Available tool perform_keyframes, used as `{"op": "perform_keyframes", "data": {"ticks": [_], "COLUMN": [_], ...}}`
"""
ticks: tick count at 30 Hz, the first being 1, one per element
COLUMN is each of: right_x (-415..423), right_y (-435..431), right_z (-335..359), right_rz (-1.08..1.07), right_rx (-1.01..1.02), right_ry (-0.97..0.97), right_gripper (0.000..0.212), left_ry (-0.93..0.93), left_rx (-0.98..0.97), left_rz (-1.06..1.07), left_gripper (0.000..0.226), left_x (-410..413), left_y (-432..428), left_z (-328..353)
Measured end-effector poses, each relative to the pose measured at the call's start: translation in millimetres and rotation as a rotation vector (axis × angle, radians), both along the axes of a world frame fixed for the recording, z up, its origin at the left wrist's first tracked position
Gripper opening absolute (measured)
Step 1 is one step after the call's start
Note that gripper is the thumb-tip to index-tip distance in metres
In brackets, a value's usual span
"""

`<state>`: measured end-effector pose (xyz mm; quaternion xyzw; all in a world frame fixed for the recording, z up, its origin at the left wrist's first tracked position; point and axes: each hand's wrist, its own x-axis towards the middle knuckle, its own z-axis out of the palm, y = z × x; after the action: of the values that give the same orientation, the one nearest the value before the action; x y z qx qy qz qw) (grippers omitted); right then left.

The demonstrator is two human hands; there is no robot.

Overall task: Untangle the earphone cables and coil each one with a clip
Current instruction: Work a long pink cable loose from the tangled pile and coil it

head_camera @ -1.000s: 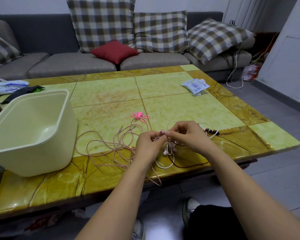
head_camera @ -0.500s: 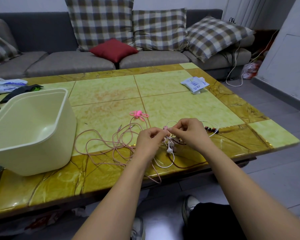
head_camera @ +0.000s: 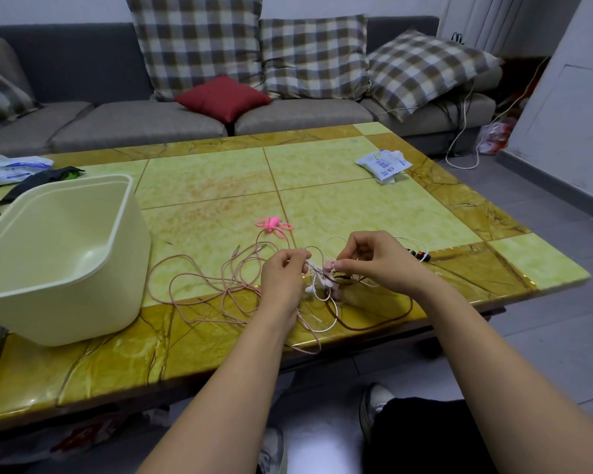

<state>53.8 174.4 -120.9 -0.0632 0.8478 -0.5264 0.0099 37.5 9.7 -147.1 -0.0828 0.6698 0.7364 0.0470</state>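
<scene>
A tangle of earphone cables lies near the table's front edge. The pink cable [head_camera: 199,282] loops out to the left. A white cable [head_camera: 331,325] and a dark brown cable [head_camera: 374,326] curl below my hands. My left hand [head_camera: 283,275] pinches strands at the knot. My right hand [head_camera: 374,260] pinches a pink earbud [head_camera: 327,266] just to the right of it. White earbuds [head_camera: 310,288] dangle between the hands. Pink clips [head_camera: 273,224] lie on the table behind the hands. A dark plug end [head_camera: 418,253] lies right of my right hand.
A cream plastic tub [head_camera: 62,254] stands at the table's left. A white wipes packet [head_camera: 384,164] lies at the back right, and another packet [head_camera: 11,167] with dark cloth at the back left. A grey sofa [head_camera: 144,121] with cushions is behind. My shoes are under the table's front edge.
My hands have drawn slightly apart, pulling the knot open. The white earbuds now hang lower between them.
</scene>
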Motion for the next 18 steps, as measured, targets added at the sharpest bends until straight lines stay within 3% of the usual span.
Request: {"op": "perform_keyframes", "data": {"ticks": [3,7,10,13,15,18], "right_x": [1,-10,-15,-12,-10,-7], "right_y": [-2,3,13,8,1,-8], "right_z": [6,6,-7,-9,-5,-7], "right_rz": [-0.006,-0.403,-0.546,-0.418,-0.246,0.036], "right_rx": [-0.135,-0.353,-0.206,0.033,0.051,0.198], "right_ry": [0.018,0.148,0.096,0.134,0.149,0.013], "right_gripper": [0.019,0.011,0.037,0.048,0.032,0.018], "left_ry": [-0.028,-0.032,-0.014,0.011,0.036,0.076], "left_rx": [-0.004,0.026,0.069,0.104,0.113,0.120], "left_rz": [-0.022,-0.065,-0.072,-0.096,-0.102,-0.106], "left_gripper": [0.019,0.014,0.013,0.012,0.017,0.023], "left_x": [0,1,2,4,5,4], "left_y": [-2,-3,-4,-4,-3,-4], "left_z": [-1,1,4,8,9,9]}}
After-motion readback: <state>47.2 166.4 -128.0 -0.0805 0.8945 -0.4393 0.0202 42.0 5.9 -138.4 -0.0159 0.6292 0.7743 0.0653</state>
